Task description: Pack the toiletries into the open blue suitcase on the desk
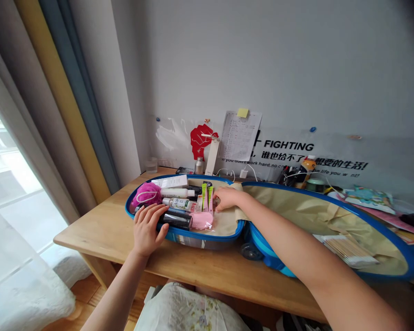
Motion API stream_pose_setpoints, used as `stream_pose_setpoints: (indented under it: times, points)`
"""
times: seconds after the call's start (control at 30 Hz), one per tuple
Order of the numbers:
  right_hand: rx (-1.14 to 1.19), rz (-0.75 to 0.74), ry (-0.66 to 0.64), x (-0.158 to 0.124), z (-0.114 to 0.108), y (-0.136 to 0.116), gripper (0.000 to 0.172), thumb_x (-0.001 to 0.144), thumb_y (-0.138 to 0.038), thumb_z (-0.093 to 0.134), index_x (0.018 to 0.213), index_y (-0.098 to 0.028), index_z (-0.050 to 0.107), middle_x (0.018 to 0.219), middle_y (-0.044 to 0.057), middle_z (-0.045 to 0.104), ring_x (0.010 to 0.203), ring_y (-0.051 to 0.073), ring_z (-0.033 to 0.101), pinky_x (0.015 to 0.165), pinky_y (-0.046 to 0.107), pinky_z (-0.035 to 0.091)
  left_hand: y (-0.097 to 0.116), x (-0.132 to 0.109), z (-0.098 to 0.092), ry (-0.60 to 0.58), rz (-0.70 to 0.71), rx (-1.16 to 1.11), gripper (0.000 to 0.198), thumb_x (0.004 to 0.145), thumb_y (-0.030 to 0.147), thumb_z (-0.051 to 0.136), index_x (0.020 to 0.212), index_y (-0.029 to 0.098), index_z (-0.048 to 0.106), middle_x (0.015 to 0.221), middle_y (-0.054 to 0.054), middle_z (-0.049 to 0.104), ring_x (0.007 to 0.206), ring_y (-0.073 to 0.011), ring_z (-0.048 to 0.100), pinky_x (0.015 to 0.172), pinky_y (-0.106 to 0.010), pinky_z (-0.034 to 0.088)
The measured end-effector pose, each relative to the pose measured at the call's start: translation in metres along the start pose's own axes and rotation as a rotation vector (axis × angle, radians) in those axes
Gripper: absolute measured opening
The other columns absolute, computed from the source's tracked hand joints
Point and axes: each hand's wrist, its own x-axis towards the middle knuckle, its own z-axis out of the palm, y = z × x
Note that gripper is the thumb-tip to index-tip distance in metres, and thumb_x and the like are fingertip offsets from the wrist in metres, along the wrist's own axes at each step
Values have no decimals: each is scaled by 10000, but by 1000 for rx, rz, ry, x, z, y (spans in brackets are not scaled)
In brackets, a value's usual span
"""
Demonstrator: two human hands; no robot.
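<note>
Head view: an open blue suitcase (207,237) lies on the wooden worktop (89,230), its packed half at the centre of the frame, its other half reaching to the right. The left hand (148,229) rests at the near left rim, with its fingers a little apart and closed on nothing that I can see; the thumb is near a black tube (175,220). The right hand (225,198) reaches into the packed half, just right of the green sachets (207,196). Its fingers are bent downward, but I cannot tell whether they are clamped on something, because the fingertips are partly hidden.

A purple bath puff (146,193), a white box (174,181) and a pink pouch (202,221) lie close around the bottles. In my judgement, the sachets could be pushed over if the right fingers move sideways, since they are so near. The black tube looks round, so it may roll if the left hand presses it. Also, the right forearm crosses above the hinge side; if it drops, it could catch the loose lining (240,209) there.
</note>
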Motion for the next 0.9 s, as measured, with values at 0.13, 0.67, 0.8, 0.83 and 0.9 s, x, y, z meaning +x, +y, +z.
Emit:
stream_pose_setpoints:
  times: [0.13,0.67,0.8,0.83,0.9]
  points:
    - [-15,3,-7,0,1,-3,602,623,-422,807,1175,-219,681,1204,122,646,1090,303,628,849,322,506,1,0,0,-4,-6,-1,397,923,417,405,1196,224,618,1174,-86,685,1124,-266,594,1052,-433,334]
    - [15,9,2,0,4,-4,501,680,-367,776,1129,-163,690,1206,155,634,1003,295,662,809,317,513,1,0,-1,0,5,11,394,928,418,403,1190,220,620,1174,-85,688,1120,-265,594,1047,-436,336]
    - [56,16,23,0,0,-4,532,663,-415,796,1123,-168,699,1192,151,652,997,292,663,816,316,514,0,0,0,3,3,5,394,924,418,411,1198,222,616,1174,-86,687,1125,-268,592,1053,-438,331]
    - [69,18,34,0,-4,-2,533,670,-440,791,1125,-179,700,1190,140,658,1010,284,660,827,307,511,0,0,1,3,-1,4,396,922,422,412,1199,225,616,1175,-86,686,1124,-268,593,1055,-439,329]
    - [90,26,72,-2,-16,6,512,737,-482,735,1158,-193,687,1206,120,662,1057,264,645,860,284,498,0,0,1,2,-12,1,402,919,430,413,1200,231,620,1180,-84,683,1123,-269,593,1058,-438,327]
